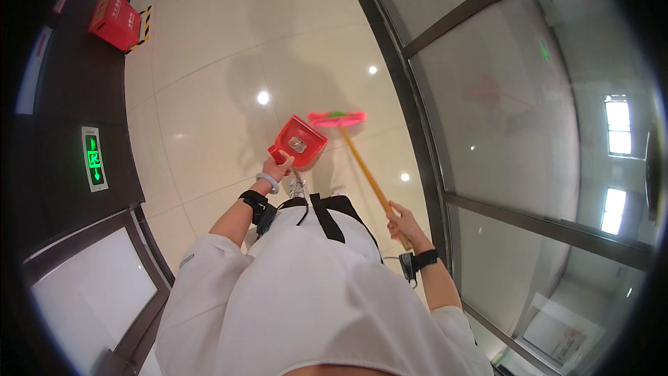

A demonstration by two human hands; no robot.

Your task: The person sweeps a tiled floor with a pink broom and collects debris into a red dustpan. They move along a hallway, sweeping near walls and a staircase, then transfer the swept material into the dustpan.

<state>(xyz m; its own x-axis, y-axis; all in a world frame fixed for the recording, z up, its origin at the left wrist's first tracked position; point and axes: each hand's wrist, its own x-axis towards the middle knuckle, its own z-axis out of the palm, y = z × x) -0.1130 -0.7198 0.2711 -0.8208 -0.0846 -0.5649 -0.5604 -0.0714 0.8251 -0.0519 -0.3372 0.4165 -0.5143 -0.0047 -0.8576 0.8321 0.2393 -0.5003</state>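
My left hand (279, 166) grips the short handle of a red plastic dustpan (308, 136), whose pan points away from me above the tiled floor. A sticker lies on its inside face. To the right, my right hand (403, 222) is closed round the wooden stick of a broom (365, 164). The broom's pink head (337, 118) with a green middle is beside the dustpan's far corner. Whether the head or the pan touches the floor, I cannot tell. Black straps with small devices are on both my wrists.
Glass panels in dark frames (496, 214) run along the right. A dark wall with a lit green exit sign (94, 159) and a framed pane (94, 292) stand at the left. A red box (116, 20) sits by the wall at the far left, near black-yellow tape.
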